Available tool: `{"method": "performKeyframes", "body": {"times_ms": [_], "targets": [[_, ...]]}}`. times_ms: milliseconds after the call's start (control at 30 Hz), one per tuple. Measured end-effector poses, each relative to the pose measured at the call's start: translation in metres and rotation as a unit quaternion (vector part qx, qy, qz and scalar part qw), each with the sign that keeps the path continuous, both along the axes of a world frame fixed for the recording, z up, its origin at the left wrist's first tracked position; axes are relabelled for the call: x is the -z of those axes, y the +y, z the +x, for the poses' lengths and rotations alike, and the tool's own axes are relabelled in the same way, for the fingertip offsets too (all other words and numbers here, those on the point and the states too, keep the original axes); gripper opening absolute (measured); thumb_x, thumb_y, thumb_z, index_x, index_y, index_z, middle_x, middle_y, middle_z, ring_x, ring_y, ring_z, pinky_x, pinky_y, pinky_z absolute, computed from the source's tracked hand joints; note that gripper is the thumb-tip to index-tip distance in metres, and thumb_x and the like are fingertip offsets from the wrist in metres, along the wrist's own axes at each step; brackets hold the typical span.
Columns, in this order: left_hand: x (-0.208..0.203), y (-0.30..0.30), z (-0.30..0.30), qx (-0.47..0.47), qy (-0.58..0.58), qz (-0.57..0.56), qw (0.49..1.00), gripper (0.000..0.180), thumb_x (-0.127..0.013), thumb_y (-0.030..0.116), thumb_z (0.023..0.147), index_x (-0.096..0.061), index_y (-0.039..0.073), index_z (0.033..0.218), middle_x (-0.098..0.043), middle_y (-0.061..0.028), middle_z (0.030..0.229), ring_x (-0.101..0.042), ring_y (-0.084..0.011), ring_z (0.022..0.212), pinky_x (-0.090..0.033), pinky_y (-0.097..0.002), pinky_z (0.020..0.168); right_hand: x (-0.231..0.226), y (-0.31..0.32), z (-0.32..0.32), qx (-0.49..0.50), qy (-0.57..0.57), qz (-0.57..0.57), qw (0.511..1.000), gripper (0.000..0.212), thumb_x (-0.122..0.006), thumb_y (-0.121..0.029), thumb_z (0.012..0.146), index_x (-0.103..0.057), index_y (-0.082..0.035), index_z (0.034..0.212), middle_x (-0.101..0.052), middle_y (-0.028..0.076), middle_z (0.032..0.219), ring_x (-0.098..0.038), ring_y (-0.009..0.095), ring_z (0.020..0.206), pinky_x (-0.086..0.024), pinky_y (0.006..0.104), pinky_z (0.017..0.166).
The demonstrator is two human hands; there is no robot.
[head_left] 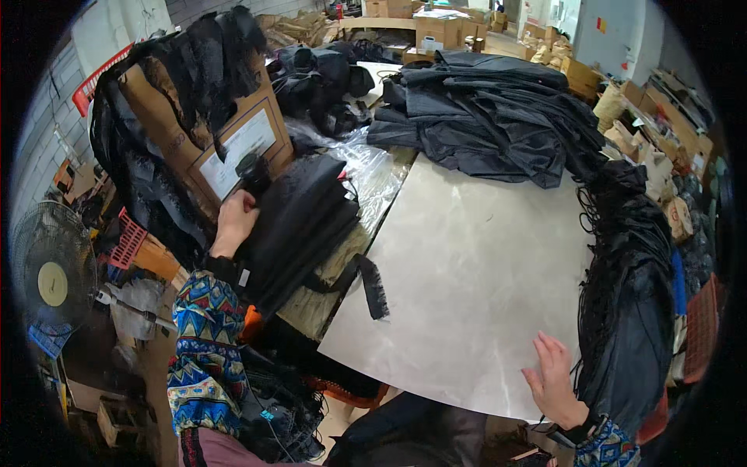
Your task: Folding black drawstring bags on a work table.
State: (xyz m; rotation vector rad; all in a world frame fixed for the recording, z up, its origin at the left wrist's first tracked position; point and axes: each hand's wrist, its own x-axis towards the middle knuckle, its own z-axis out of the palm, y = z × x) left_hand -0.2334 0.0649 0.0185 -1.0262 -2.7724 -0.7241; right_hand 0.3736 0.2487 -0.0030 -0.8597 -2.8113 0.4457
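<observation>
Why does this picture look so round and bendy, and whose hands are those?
The picture comes from a small wide camera worn on a person's head, looking down, so straight edges curve. No machine here, just two bare hands. The left hand rests on a stack of folded black cloth beside a cardboard box. The right hand lies flat on the pale tabletop, near its front edge, holding nothing. A big pile of black cloth sits at the far side, and black cords hang along the right.
</observation>
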Motion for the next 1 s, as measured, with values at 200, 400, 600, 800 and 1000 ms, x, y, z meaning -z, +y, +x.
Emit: {"method": "performKeyframes", "body": {"times_ms": [200,400,600,800,1000], "targets": [[0.017,0.001,0.048,0.167,0.030,-0.036,0.985,0.052,-0.051,0.045,0.093,-0.055,0.003,0.123,-0.063,-0.0250,0.106,-0.058,-0.0415,0.103,-0.046,-0.0431,0.090,0.011,-0.002,-0.014,-0.026,0.012,-0.036,0.999,0.057,-0.065,-0.006,0.080,-0.043,0.004,0.131,-0.042,0.024,0.134,-0.039,0.042,0.120,-0.030,0.0489,0.103],[-0.014,0.017,0.062,0.117,-0.035,-0.045,0.991,0.061,-0.052,0.049,0.094,-0.050,-0.001,0.131,-0.058,-0.0222,0.126,-0.055,-0.0352,0.118,-0.042,-0.0367,0.098,-0.004,-0.007,-0.006,-0.008,-0.005,-0.055,0.998,0.051,-0.060,-0.006,0.085,-0.043,0.004,0.133,-0.042,0.021,0.139,-0.037,0.041,0.126,-0.028,0.0473,0.107],[-0.047,0.010,0.095,0.138,-0.055,0.041,0.988,0.057,-0.057,0.044,0.094,-0.053,-0.001,0.129,-0.064,-0.0138,0.117,-0.059,-0.0189,0.108,-0.044,-0.0286,0.092,-0.004,-0.016,-0.013,-0.032,-0.002,-0.065,0.997,0.049,-0.060,-0.008,0.086,-0.045,0.004,0.131,-0.043,0.022,0.138,-0.039,0.040,0.125,-0.030,0.0460,0.106],[-0.089,0.054,0.158,0.289,-0.055,0.075,0.953,0.049,-0.054,0.040,0.097,-0.057,-0.001,0.124,-0.065,-0.0068,0.108,-0.058,-0.0138,0.099,-0.045,-0.0248,0.085,-0.024,-0.071,-0.062,-0.162,0.056,-0.262,0.950,0.036,-0.064,-0.011,0.085,-0.056,0.004,0.116,-0.059,0.021,0.114,-0.056,0.036,0.103,-0.046,0.0413,0.089],[-0.119,0.109,0.212,0.374,-0.300,0.126,0.869,0.055,-0.056,0.045,0.095,-0.059,-0.002,0.124,-0.065,-0.0120,0.112,-0.057,-0.0164,0.103,-0.045,-0.0284,0.089,0.019,-0.166,-0.151,-0.210,0.083,-0.440,0.869,0.042,-0.068,-0.020,0.086,-0.055,0.004,0.119,-0.062,0.023,0.103,-0.060,0.036,0.097,-0.050,0.0409,0.082]]}}
